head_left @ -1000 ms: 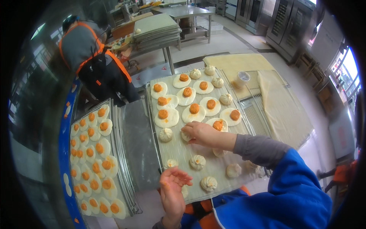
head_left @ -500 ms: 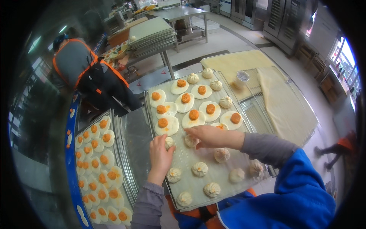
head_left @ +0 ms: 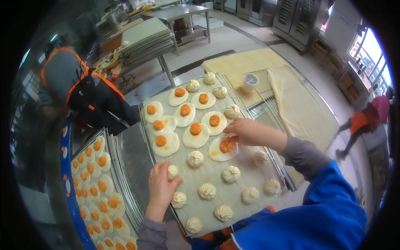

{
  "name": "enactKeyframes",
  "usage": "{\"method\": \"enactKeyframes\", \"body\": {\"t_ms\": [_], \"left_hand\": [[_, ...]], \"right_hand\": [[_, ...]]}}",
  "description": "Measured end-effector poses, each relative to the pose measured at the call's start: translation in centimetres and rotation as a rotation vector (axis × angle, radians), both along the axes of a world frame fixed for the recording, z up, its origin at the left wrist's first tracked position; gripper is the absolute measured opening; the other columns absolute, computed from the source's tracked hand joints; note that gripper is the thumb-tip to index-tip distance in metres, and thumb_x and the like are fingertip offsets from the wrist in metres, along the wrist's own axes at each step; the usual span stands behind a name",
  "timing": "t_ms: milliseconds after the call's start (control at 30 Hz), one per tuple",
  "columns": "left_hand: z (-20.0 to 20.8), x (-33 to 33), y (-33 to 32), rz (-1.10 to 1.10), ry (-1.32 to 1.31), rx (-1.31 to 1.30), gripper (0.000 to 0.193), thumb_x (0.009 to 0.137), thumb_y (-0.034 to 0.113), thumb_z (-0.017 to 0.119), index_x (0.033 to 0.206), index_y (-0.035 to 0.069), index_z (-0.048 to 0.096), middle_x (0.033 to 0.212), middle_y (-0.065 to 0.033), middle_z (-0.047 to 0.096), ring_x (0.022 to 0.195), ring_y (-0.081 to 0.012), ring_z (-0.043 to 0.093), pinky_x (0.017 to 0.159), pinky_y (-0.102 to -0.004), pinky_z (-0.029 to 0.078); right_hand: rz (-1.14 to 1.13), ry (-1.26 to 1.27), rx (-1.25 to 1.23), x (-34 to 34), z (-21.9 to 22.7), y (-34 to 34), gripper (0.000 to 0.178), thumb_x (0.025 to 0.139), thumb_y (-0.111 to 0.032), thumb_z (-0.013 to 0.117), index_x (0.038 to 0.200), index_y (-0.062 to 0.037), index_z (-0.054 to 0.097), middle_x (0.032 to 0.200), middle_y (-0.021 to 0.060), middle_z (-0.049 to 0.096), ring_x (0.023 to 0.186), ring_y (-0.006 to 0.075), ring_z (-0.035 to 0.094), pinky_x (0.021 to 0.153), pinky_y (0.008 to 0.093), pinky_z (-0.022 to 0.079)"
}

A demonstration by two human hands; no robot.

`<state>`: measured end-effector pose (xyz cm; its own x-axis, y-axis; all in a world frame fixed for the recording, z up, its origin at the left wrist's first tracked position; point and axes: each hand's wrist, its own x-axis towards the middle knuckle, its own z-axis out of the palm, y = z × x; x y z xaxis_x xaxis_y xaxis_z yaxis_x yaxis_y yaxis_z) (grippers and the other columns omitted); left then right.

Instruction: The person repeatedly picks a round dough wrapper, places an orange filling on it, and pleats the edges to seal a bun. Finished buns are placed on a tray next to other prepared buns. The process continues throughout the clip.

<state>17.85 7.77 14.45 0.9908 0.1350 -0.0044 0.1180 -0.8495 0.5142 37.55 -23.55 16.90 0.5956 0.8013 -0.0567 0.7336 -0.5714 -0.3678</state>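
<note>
White pleated buns (head_left: 231, 174) look finished while dough rounds (head_left: 189, 143) up the tray (head_left: 213, 173) lie unfolded, the left hand (head_left: 159, 183) curled round one bun (head_left: 173, 172), the right hand (head_left: 254, 133) hiding its grip.

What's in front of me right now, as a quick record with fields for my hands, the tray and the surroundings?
Lined tray: pleated buns mostly nearer, filled dough rounds mostly farther off
Left hand: thumb and fingers around a small pleated bun; contact unclear
Right hand: fingertips near a dough round topped with orange filling
Left side: more filled dough rounds, stacked wire racks
Right side: plastic tub
Background: person in orange-trimmed clothing
</note>
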Motion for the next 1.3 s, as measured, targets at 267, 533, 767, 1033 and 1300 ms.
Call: {"method": "enactKeyframes", "body": {"t_ms": [267,533,767,1033,1300], "left_hand": [[5.3,-0.7,-3.9,-0.08,-0.171,-0.058,0.061,0.082,0.019,0.083,0.135,0.003,0.058,0.145,-0.0176,0.052,0.133,-0.0387,0.051,0.111,-0.0468,0.043],[8.1,-4.1,-7.3,-0.2,-0.16,-0.232,0.057,0.085,0.018,0.082,0.135,0.005,0.059,0.144,-0.017,0.053,0.128,-0.0379,0.056,0.107,-0.0455,0.047],[6.3,-7.5,-10.4,0.032,-0.169,-1.331,0.071,0.09,0.024,0.081,0.146,0.0,0.045,0.145,-0.0139,0.055,0.134,-0.0277,0.055,0.11,-0.0387,0.044],[-0.1,-12.8,-18.1,0.024,-0.249,-1.338,0.083,0.097,0.027,0.075,0.158,-0.001,0.026,0.159,-0.0167,0.04,0.143,-0.0256,0.045,0.116,-0.0365,0.04],[0.5,-15.8,-16.6,0.262,-0.311,-1.592,0.057,0.106,0.012,0.058,0.155,-0.003,0.032,0.149,-0.0191,0.05,0.137,-0.0334,0.053,0.117,-0.0452,0.042]], "right_hand": [[-0.021,0.062,-0.149,0.0,-1.0,1.5,0.035,0.08,-0.032,0.083,0.103,-0.0078,0.071,0.099,0.0124,0.07,0.102,0.0336,0.064,0.083,0.0464,0.053],[-0.09,0.349,0.156,-3.4,-1.2,1.3,0.045,0.08,-0.023,0.084,0.116,-0.0089,0.062,0.102,0.0116,0.069,0.096,0.0299,0.067,0.082,0.0402,0.055],[-0.151,1.23,0.632,-7.1,5.4,-1.0,0.066,0.097,-0.038,0.074,0.147,-0.0014,0.051,0.133,0.0098,0.065,0.123,0.0163,0.06,0.103,0.0315,0.05],[-0.317,1.3,0.843,-23.8,3.3,-0.6,0.051,0.11,-0.022,0.054,0.155,-0.003,0.04,0.134,0.0084,0.06,0.118,0.0149,0.061,0.099,0.0305,0.053],[-0.097,0.525,0.549,-24.6,2.1,-0.8,0.026,0.096,-0.011,0.07,0.12,-0.0025,0.068,0.098,0.0107,0.069,0.083,0.0223,0.07,0.07,0.0348,0.056]]}}
